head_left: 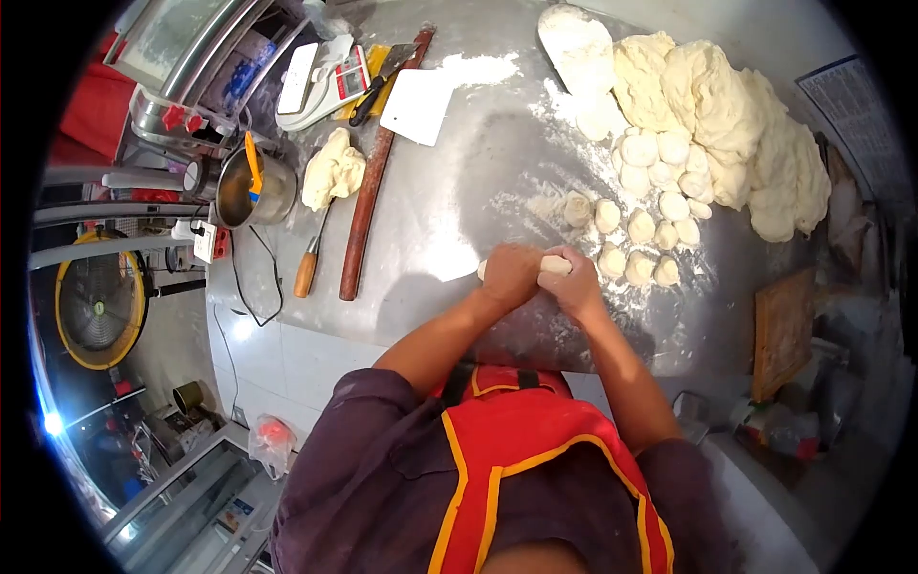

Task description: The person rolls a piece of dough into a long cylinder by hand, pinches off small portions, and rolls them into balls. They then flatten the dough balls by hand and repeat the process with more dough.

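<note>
Near the front edge of the metal table, my left hand (512, 274) is closed over a short dough roll (555, 265), one end of which sticks out at its left. My right hand (575, 284) grips the same roll at the other end, close beside the left. To the right of my hands lie several small dough pieces (641, 227) on a floured patch. Behind them rests a large dough mass (712, 96). The undersides of my fingers are hidden.
At left are a long wooden rolling pin (368, 201), a white scraper (418, 105), a wooden-handled tool (307, 271) under a dough lump (334, 170), a scale (330, 88) and a metal pot (271, 196). A wooden board (783, 330) stands at the right edge.
</note>
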The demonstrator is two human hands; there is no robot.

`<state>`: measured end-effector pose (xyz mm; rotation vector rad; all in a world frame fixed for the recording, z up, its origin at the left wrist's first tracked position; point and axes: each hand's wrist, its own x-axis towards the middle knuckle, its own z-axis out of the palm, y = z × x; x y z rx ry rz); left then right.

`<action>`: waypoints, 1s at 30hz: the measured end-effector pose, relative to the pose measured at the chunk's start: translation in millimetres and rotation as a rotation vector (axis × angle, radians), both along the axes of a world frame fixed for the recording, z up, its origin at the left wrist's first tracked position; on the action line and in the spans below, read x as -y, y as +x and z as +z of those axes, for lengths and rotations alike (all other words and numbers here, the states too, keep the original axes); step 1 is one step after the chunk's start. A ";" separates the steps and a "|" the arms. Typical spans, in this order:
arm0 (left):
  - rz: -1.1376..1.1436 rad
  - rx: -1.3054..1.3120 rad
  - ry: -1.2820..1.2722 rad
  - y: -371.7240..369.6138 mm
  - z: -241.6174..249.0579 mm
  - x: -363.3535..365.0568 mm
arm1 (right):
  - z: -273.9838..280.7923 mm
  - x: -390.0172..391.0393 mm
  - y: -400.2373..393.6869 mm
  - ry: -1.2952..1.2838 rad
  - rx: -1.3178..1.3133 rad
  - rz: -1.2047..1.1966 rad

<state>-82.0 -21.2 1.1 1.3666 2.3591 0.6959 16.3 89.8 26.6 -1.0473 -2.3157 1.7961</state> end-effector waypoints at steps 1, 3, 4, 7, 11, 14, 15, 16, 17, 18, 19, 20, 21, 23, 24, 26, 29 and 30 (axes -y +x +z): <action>-0.004 -0.019 -0.007 -0.2 -0.7 -0.8 | -1.7 -0.2 0.7 -0.016 -0.014 -0.018; -0.009 -0.056 -0.021 -0.5 2.0 -2.3 | -3.8 -0.3 3.4 -0.135 -0.019 -0.060; 0.001 -0.040 -0.071 0.6 6.1 -3.2 | -4.2 0.2 5.0 -0.196 -0.021 -0.081; -0.007 -0.011 -0.183 1.5 19.4 -6.2 | 6.1 -0.8 11.8 -0.347 -0.034 -0.092; -0.041 -0.010 -0.277 -1.8 24.7 -13.8 | 42.5 -6.9 26.2 -0.532 -0.069 -0.128; 0.081 0.034 -0.277 -15.2 17.2 -8.6 | 46.8 -18.8 33.4 -0.625 -0.117 -0.172; 0.136 0.056 -0.259 -21.9 16.8 -3.9 | 53.2 -24.2 30.6 -0.599 -0.122 -0.165; 0.129 0.095 -0.223 -26.5 16.8 -0.1 | 56.0 -29.3 28.2 -0.573 -0.126 -0.165; 0.116 0.135 -0.191 -28.5 17.6 5.1 | 46.1 -34.9 25.3 -0.461 -0.078 -0.085; 0.110 0.174 -0.154 -30.4 19.1 8.7 | 30.8 -34.2 23.6 -0.087 -0.045 -0.009; 0.119 0.095 -0.067 -31.4 18.4 13.3 | 10.4 -33.3 19.5 0.291 -0.016 0.072; 0.125 0.016 0.017 -28.0 16.2 21.6 | -9.7 -30.4 17.9 0.666 0.014 0.148; 0.129 -0.062 0.097 -24.2 16.2 27.6 | -14.1 -25.5 13.4 0.696 0.030 0.170; 0.187 -0.048 -0.020 -19.8 16.3 35.9 | -16.7 -24.8 13.8 0.652 0.158 0.221; 0.220 -0.039 -0.077 -19.3 16.6 39.6 | -4.4 -22.5 9.2 0.630 0.221 0.251; 0.177 -0.008 -0.007 -22.9 4.3 43.1 | 18.0 -20.9 -0.5 0.778 0.192 0.314; 0.040 0.143 0.128 -25.9 -0.8 41.7 | 32.2 -14.8 -10.9 0.641 -0.138 0.292; -0.019 0.210 0.178 -25.5 -0.8 41.3 | 30.1 -13.5 -14.1 0.329 -0.092 0.270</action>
